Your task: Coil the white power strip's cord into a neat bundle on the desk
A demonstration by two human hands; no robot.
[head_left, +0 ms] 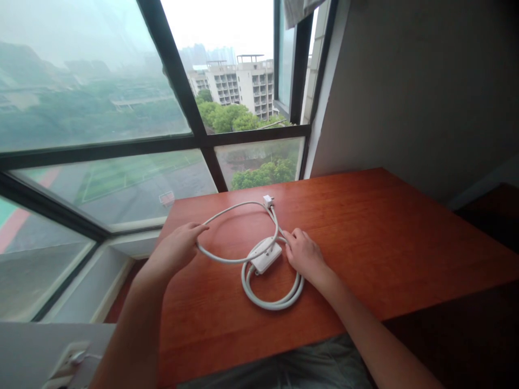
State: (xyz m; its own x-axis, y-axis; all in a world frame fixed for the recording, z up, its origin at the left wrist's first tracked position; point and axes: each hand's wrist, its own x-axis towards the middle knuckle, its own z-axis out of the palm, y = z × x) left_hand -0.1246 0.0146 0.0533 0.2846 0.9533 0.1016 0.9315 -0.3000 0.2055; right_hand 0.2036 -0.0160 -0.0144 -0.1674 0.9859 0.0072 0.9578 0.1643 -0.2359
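A white power strip lies on the reddish-brown table, with its cable coiled in rings around and below it. One wide loop of that cable rises to the left and passes over the strip. My left hand is closed on the left end of this loop, thumb and fingers pinching it above the table's left side. At the right of the coil, my right hand has its fingers closed on the cable close beside the strip. The cable's white plug rests farther back on the tabletop, prongs pointing right.
The wooden table stretches to the right and meets a grey wall. Dark-framed windows stand behind and to the left, one pane swung open. A wall socket with a cord plugged in sits at lower left.
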